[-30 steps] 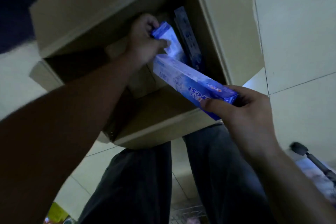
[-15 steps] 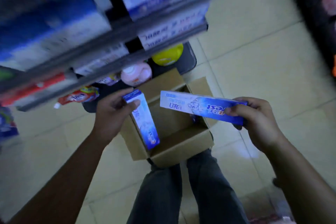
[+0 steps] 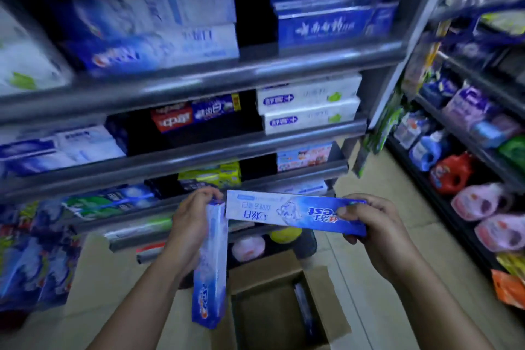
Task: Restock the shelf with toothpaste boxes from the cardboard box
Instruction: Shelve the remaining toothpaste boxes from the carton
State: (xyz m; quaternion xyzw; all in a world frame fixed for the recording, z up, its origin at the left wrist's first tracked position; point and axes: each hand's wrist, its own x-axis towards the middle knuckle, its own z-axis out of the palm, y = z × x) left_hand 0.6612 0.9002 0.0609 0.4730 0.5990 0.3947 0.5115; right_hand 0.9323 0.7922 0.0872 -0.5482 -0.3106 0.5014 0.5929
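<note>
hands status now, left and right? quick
Left hand: closed, holding the upright box by its top end.
Right hand: closed, holding the level box by its right end.

The left hand point(image 3: 189, 226) is gripping one toothpaste box point(image 3: 211, 273) by its top end, upright. The right hand point(image 3: 379, 236) is holding a second box point(image 3: 284, 212) level. Both are hovering before the shelf point(image 3: 255, 148), above the open carton point(image 3: 264, 270).

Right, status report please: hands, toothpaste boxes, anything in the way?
Left hand grips one toothpaste box, hanging down. Right hand holds a second box, level. Nothing seen between them and the shelf.
</note>
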